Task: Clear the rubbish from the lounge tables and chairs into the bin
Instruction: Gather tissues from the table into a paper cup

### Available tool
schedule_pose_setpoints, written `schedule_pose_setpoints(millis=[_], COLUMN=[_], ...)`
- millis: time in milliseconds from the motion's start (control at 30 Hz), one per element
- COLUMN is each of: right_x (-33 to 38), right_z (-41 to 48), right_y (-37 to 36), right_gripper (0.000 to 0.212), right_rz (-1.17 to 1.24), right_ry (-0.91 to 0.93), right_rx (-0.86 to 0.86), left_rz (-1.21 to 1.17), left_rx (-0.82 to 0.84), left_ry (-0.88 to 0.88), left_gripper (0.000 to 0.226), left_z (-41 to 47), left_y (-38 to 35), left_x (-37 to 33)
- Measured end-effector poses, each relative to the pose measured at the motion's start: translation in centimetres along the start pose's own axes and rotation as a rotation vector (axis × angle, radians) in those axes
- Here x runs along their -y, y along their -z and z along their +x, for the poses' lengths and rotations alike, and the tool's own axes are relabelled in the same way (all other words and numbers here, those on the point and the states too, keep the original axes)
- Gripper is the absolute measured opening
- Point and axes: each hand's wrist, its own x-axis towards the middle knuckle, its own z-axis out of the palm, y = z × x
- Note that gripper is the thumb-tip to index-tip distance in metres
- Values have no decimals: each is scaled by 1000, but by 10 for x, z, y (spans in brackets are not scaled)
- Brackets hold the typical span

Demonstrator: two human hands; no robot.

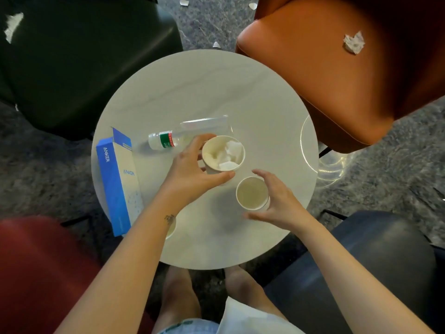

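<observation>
My left hand [190, 169] grips a white paper cup [224, 153] stuffed with crumpled tissue, held just above the round white table [265, 112]. My right hand [277, 201] curls round a second, empty paper cup [252, 193] standing on the table; firm contact is unclear. A third cup [171, 229] peeks out from under my left forearm. A plastic water bottle [163, 141] lies on its side beside a clear plastic packet [207, 124]. A blue and white Anker box [118, 179] lies at the table's left edge.
A crumpled tissue [354, 42] lies on the orange chair [325, 88], another tissue [13, 25] on the black chair [84, 56]. Paper scraps [216, 45] dot the carpet. A red chair [36, 273] and a dark chair [373, 261] flank me. A white bag [240, 319] rests at my lap.
</observation>
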Motion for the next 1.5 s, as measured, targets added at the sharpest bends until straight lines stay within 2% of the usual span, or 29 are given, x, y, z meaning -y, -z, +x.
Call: schedule_pose_setpoints(millis=[67, 100, 267, 367, 633, 767, 933, 1067, 1200, 1300, 1433, 1500], right_x=[-7, -10, -8, -3, 33, 56, 75, 80, 81, 81, 79, 79], right_z=[-6, -7, 5, 11, 11, 13, 12, 4, -8, -17, -25, -28], right_y=[-5, -9, -28, -26, -2, 4, -16, -47, -85, -111, -135, -143], right_gripper=[106, 105, 66, 55, 56, 61, 59, 56, 52, 52, 51, 52], right_rz=[-8, 18, 305, 413, 503, 496, 508, 523, 537, 544, 550, 545], right_ry=[-18, -35, -97, -118, 44, 123, 109, 39, -23, -58, -96, -102], right_rx=[24, 11, -148, -160, -207, -212, -214, -268, -343, -396, -454, -471], left_rz=[-30, -43, -130, -138, 22, 71, 292, 496, 756, 821, 759, 761], left_rx=[37, 54, 108, 122, 166, 175, 177, 127, 231, 290, 222, 224], left_ry=[-15, -18, 14, 23, -60, -30, -23, 35, 69, 39, -49, -76], left_gripper=[61, 61, 63, 66, 74, 83, 105, 104, 108, 101, 67, 62], left_z=[-4, -5, -7, -7, -9, -16, -30, -53, -80, -92, -96, -96], left_y=[-2, -3, -10, -16, -16, -2, 35, 72, 83, 77, 72, 70], left_x=[-3, -4, 2, 5, -5, -4, 7, 34, 67, 90, 108, 114])
